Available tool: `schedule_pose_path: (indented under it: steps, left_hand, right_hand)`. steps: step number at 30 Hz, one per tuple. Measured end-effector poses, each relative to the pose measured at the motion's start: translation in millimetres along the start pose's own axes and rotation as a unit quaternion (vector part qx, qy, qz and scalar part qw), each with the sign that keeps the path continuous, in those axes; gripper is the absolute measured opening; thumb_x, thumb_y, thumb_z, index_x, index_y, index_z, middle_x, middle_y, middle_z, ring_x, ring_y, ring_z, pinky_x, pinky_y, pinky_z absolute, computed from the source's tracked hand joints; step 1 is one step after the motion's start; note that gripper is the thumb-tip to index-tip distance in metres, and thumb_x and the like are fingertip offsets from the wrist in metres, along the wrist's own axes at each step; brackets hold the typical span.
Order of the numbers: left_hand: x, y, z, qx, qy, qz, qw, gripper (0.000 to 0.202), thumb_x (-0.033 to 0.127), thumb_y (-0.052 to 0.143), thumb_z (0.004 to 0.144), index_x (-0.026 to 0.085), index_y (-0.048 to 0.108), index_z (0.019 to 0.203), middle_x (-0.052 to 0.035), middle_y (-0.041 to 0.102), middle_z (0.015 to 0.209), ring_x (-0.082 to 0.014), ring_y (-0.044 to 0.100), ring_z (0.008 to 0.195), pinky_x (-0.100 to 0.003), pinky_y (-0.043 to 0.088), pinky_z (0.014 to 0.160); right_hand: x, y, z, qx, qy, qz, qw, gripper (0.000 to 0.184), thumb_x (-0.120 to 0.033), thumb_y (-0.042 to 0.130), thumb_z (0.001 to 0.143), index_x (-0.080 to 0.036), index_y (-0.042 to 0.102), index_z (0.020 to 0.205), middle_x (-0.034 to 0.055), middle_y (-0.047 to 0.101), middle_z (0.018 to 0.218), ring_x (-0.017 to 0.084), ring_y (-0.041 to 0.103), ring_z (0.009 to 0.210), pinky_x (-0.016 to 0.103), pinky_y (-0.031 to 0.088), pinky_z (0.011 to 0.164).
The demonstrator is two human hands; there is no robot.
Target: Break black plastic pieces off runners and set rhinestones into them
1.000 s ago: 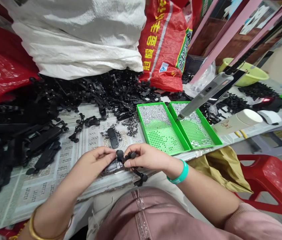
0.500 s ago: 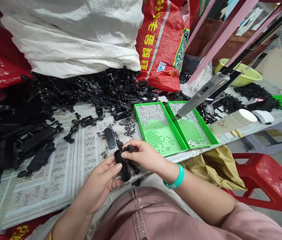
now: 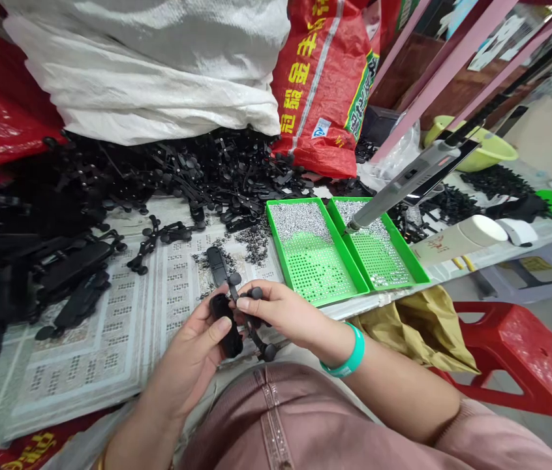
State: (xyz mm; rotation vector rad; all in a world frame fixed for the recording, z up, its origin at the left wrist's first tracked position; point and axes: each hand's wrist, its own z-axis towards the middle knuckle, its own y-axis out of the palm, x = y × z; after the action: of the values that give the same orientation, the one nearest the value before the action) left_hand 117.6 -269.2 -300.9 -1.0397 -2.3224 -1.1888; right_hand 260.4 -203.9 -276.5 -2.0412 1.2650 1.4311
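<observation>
My left hand [image 3: 202, 339] is closed round a black oblong plastic piece [image 3: 228, 329], held near the table's front edge. Between the fingers of my right hand [image 3: 276, 310] is a black jointed arm piece [image 3: 251, 326] with round pads at its ends. The two pieces meet or overlap between my hands; whether they are joined I cannot tell. Just beyond my fingertips a flat black oblong part [image 3: 216, 264] lies on the patterned tabletop, beside a scatter of tiny dark parts [image 3: 255, 243].
Two green trays [image 3: 327, 258] with small silvery pieces stand to the right, a grey pole [image 3: 398, 186] slanting over them. Heaped black parts [image 3: 168, 173] lie behind, below a white sack [image 3: 158, 72] and a red sack [image 3: 318, 85]. A red stool [image 3: 525, 352] stands at right.
The oblong piece has shifted slightly left and up in my left hand. The jointed arm piece has turned, and its lower pad now shows below my right hand.
</observation>
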Motion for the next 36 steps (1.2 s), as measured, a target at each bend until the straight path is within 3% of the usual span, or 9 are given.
schedule_pose_path:
  steps: [6, 13, 19, 24, 30, 36]
  left_hand:
    - [-9, 1.1, 0, 0.0, 0.03, -0.013, 0.999, 0.05, 0.018, 0.075, 0.067, 0.025, 0.061, 0.114, -0.0044, 0.061, 0.124, -0.0238, 0.051, 0.12, -0.04, 0.04, 0.102]
    - [-10, 3.6, -1, 0.011, 0.045, -0.015, 0.999, 0.051, 0.018, 0.077, 0.063, 0.026, 0.063, 0.112, -0.005, 0.064, 0.12, -0.0251, 0.055, 0.116, -0.043, 0.043, 0.1]
    - [-14, 7.9, 0, 0.056, 0.084, 0.004, 0.995, 0.056, 0.017, 0.081, 0.057, 0.025, 0.065, 0.11, -0.0041, 0.067, 0.115, -0.0239, 0.055, 0.116, -0.039, 0.044, 0.099]
    - [-12, 11.7, -4, 0.058, 0.083, 0.011, 0.995, 0.052, 0.023, 0.078, 0.064, 0.025, 0.064, 0.114, -0.0052, 0.066, 0.118, -0.0249, 0.056, 0.115, -0.04, 0.046, 0.097]
    - [-2, 8.5, -3, 0.037, 0.07, 0.015, 0.997, 0.043, 0.025, 0.07, 0.074, 0.024, 0.063, 0.117, -0.0074, 0.066, 0.118, -0.026, 0.056, 0.114, -0.043, 0.048, 0.095]
    - [-1, 3.5, 1, 0.023, 0.101, 0.015, 0.995, 0.038, 0.023, 0.066, 0.077, 0.026, 0.064, 0.114, -0.0051, 0.064, 0.122, -0.0235, 0.055, 0.116, -0.041, 0.045, 0.098]
  right_hand:
    - [3, 5, 6, 0.02, 0.03, 0.0, 0.999, 0.005, -0.018, 0.06, 0.079, -0.014, 0.057, 0.077, -0.0035, 0.051, 0.062, 0.007, 0.045, 0.054, 0.02, 0.037, 0.055]
    - [6, 3, 7, 0.018, 0.039, 0.002, 0.999, 0.009, -0.02, 0.06, 0.079, -0.015, 0.057, 0.074, -0.0052, 0.049, 0.057, 0.006, 0.042, 0.049, 0.019, 0.033, 0.05]
    - [-1, 5, 7, 0.007, 0.075, 0.0, 0.997, 0.015, -0.018, 0.059, 0.08, -0.014, 0.054, 0.067, -0.0059, 0.048, 0.052, 0.005, 0.041, 0.043, 0.018, 0.031, 0.044]
    - [3, 4, 13, 0.002, 0.069, 0.003, 0.998, 0.015, -0.019, 0.059, 0.08, -0.015, 0.052, 0.068, -0.0058, 0.048, 0.052, 0.004, 0.044, 0.043, 0.016, 0.034, 0.043]
    - [5, 3, 20, -0.002, 0.012, -0.111, 0.994, 0.006, -0.021, 0.058, 0.079, -0.016, 0.055, 0.079, -0.0038, 0.053, 0.059, 0.007, 0.05, 0.049, 0.017, 0.039, 0.047]
    - [1, 3, 25, 0.024, -0.026, -0.219, 0.975, 0.015, -0.029, 0.061, 0.077, -0.016, 0.062, 0.084, -0.0021, 0.058, 0.067, 0.008, 0.052, 0.058, 0.019, 0.04, 0.053]
